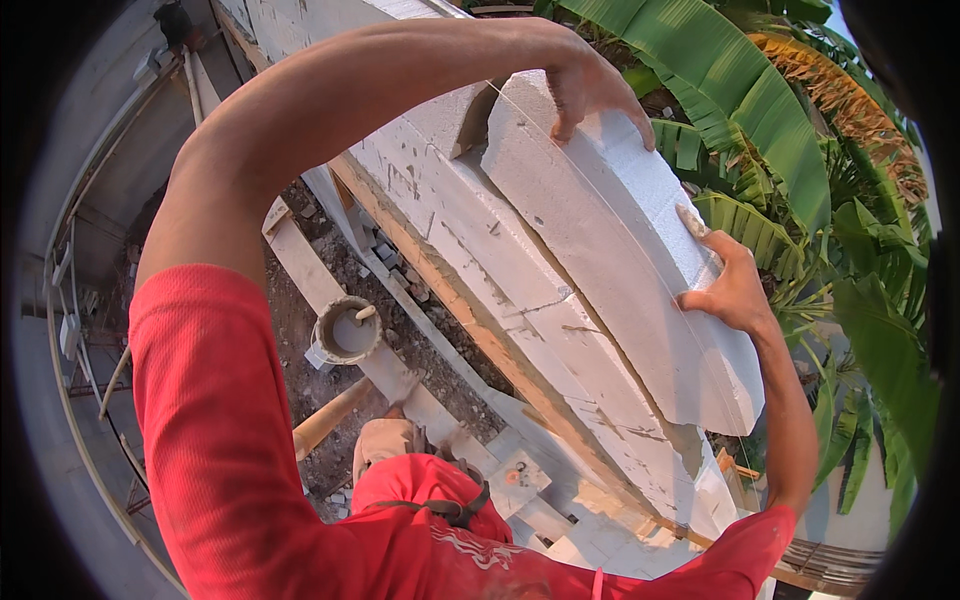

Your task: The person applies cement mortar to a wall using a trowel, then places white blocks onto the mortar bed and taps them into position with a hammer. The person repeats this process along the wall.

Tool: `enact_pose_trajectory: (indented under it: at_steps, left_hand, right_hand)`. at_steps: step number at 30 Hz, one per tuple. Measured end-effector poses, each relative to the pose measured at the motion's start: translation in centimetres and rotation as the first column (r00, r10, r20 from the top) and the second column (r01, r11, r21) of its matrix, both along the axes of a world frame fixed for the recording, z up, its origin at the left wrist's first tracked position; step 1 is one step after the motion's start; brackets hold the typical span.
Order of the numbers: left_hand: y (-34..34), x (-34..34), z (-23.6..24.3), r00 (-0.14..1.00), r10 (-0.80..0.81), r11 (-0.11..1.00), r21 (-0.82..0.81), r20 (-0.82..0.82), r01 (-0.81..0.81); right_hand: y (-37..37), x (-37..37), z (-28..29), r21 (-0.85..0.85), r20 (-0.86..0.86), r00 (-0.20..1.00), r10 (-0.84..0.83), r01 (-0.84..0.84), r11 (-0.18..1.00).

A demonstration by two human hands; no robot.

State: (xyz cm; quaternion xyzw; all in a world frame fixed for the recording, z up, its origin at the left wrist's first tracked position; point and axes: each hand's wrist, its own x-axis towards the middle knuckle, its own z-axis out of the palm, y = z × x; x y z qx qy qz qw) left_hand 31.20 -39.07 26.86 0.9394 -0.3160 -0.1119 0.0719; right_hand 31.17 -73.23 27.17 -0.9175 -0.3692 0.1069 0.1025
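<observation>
A large white lightweight-concrete block point(590, 230) lies along the top of a white block wall point(480, 265). My left hand point(597, 95) grips its far end, thumb on the near side and fingers over the top. Toward the near end, my right hand point(730, 280) clasps the same block with thumb and fingers apart across its top. Grey mortar point(555, 270) shows in the joint beneath the block. Against its side face runs a thin taut string point(640, 255). A gap with grey mortar separates it from the neighbouring block point(440, 115) at its far end.
Below, a bucket point(347, 330) with a tool handle in it stands on a narrow plank point(305, 265). A wooden pole point(335, 415) rises beside it, above rubble-strewn ground point(325, 225). Broad banana leaves point(750, 110) crowd the wall's other side.
</observation>
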Motion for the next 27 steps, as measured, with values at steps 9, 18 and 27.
enact_pose_trajectory:
  at_steps: [9, 18, 27]
  left_hand:
    - [3.4, 1.0, -1.9, 0.993, -0.12, 0.992, -0.028, -0.003, 0.12]
    - [3.7, 0.0, -2.9, 0.992, -0.124, 0.991, -0.046, 0.018, 0.125]
    - [6.5, -0.4, -2.5, 0.999, 0.051, 0.996, -0.071, -0.016, -0.052]
  right_hand:
    - [2.5, -0.5, -1.1, -0.014, -0.054, 0.998, 0.026, -0.027, 1.0]
    - [3.3, -1.4, -1.5, -0.095, 0.003, 1.0, -0.019, 0.019, 0.995]
    - [3.7, -2.4, -1.1, -0.1, -0.001, 1.0, -0.015, 0.015, 0.995]
